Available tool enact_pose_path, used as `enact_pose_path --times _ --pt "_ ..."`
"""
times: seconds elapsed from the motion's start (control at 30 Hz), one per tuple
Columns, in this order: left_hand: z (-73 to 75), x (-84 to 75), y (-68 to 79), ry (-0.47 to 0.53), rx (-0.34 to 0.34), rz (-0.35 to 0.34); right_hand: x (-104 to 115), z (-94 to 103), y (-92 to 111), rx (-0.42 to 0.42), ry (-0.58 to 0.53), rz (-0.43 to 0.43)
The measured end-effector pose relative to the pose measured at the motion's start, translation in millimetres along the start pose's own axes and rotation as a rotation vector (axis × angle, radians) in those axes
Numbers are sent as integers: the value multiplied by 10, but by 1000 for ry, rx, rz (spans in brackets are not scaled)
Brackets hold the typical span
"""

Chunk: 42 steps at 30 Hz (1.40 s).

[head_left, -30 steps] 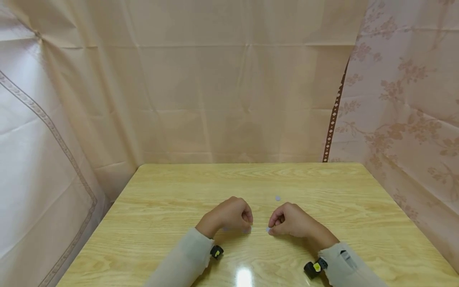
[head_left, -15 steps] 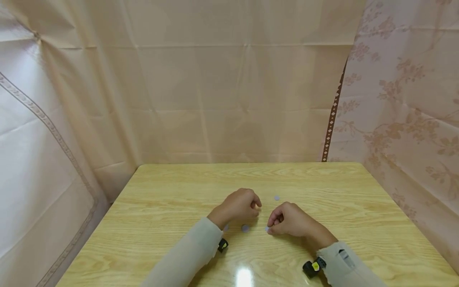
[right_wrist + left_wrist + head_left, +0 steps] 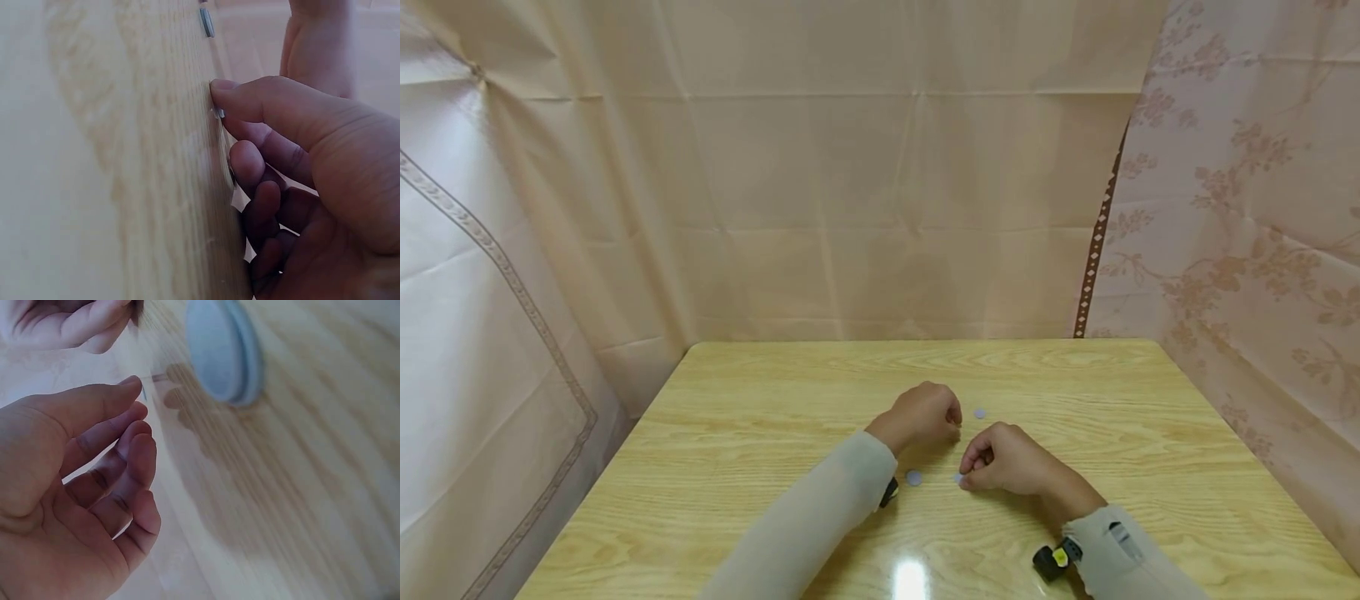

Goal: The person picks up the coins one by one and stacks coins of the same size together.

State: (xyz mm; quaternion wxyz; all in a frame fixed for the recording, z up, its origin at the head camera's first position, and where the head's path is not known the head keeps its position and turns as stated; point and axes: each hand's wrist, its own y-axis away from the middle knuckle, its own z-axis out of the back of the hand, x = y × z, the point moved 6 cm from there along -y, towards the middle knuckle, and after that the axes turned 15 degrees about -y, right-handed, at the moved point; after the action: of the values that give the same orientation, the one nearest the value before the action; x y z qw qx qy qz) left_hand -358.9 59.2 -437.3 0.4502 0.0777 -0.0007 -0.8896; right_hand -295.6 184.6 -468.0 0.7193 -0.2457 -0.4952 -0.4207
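Observation:
My right hand (image 3: 1011, 462) rests low at the table, pinching a small pale round disc (image 3: 959, 478) between thumb and index finger. In the right wrist view only a sliver of that disc (image 3: 219, 113) shows between the digits. My left hand (image 3: 925, 412) hovers just beyond it, fingers loosely bent and nothing between them in the left wrist view. Close to the left fingertips lies a second pale disc (image 3: 980, 413), flat on the wood. Another disc (image 3: 913, 477) sits nearer me, under the left forearm's side; the left wrist view shows a thick, two-layered disc (image 3: 219, 350).
All of this is on a wood-grain table (image 3: 760, 400). Beige cloth (image 3: 880, 208) hangs behind its far edge, with patterned cloth (image 3: 1247, 208) at the right. Black wrist cameras (image 3: 1051, 563) stick out below the sleeves. A glare spot (image 3: 911, 579) marks the near edge.
My left hand has left the disc nearer me and moved away and to the right, toward the far disc. Its sleeve now covers the leftmost disc. The right hand stays in place.

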Motion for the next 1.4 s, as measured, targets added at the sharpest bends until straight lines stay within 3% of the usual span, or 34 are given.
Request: enact_pose_path --times 0.37,0.57,0.77,1.2,1.4 --pt "-40 -150 -236 -9 4 8 -18 2 -12 -2 38 21" --pt "-61 -240 -335 -80 -31 -18 -12 12 -7 -5 37 14" --pt "-67 -318 -380 -115 -14 -24 -6 14 -1 -5 33 10" --pt "-92 -296 -454 -142 -22 -16 11 19 2 -8 53 34" --pt "-80 -256 -450 -136 -36 38 18 15 8 -10 59 30"
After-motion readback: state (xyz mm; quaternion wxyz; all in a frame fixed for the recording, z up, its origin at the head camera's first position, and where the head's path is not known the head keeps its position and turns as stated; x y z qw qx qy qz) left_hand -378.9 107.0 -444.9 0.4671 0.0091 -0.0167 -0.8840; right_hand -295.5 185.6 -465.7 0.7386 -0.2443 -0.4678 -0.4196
